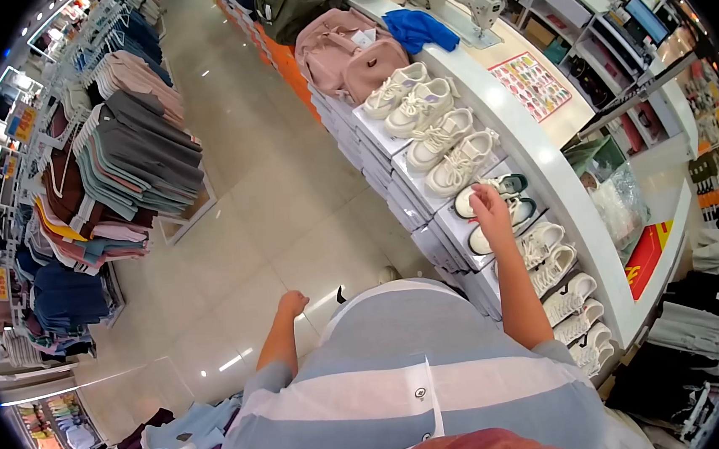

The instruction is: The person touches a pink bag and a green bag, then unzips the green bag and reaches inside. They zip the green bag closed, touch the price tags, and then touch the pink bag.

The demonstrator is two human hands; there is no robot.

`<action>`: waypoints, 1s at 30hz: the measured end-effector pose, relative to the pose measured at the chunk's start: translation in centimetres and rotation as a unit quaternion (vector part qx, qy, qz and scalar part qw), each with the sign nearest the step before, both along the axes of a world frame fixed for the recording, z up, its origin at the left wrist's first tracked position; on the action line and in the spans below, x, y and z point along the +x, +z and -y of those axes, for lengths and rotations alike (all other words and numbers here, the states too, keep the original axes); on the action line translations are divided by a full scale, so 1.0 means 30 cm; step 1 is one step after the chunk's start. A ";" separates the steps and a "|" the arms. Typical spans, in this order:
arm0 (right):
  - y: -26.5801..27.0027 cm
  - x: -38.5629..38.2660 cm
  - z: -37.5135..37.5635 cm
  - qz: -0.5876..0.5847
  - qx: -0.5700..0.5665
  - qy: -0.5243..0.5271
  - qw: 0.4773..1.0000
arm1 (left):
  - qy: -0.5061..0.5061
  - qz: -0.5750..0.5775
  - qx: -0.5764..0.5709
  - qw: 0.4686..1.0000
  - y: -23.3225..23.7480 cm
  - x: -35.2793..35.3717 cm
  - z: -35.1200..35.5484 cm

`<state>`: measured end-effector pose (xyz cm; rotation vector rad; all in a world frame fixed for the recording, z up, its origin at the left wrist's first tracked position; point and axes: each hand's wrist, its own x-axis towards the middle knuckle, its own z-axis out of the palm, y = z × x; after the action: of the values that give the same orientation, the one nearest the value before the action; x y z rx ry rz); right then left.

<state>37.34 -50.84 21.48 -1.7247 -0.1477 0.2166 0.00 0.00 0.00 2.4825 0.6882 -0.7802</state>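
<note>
1. The right hand (pixel 491 206) rests on the green-heeled sneaker (pixel 510 184). Its fingers curve over the upper, but I cannot tell whether the grip has closed.
2. The sneaker sits flat beside its mate on the white shoe boxes (pixel 428 238), against the table (pixel 540 160).
3. The left hand (pixel 292 303) hangs over the floor, grip curled closed and holding nothing.
4. Progress: contact is made, and the sneaker is not yet lifted.
</note>
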 end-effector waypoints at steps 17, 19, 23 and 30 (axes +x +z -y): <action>-0.088 0.552 -0.388 0.304 -0.287 -0.034 0.908 | 0.173 0.015 -0.119 0.978 0.039 -0.015 -0.002; -0.112 0.596 -0.414 0.303 -0.326 -0.036 0.895 | 0.166 0.005 -0.116 0.979 0.024 0.012 -0.052; -0.119 0.712 -0.429 0.198 -0.353 -0.066 0.912 | 0.192 -0.013 -0.118 0.974 0.072 0.124 -0.160; -0.074 0.881 -0.598 0.242 -0.296 -0.161 0.910 | 0.140 0.019 -0.123 0.982 0.102 0.481 -0.455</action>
<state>63.77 -32.91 19.27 -2.3517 -0.1667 -0.4678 14.43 13.65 3.06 2.1160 0.8493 -0.6655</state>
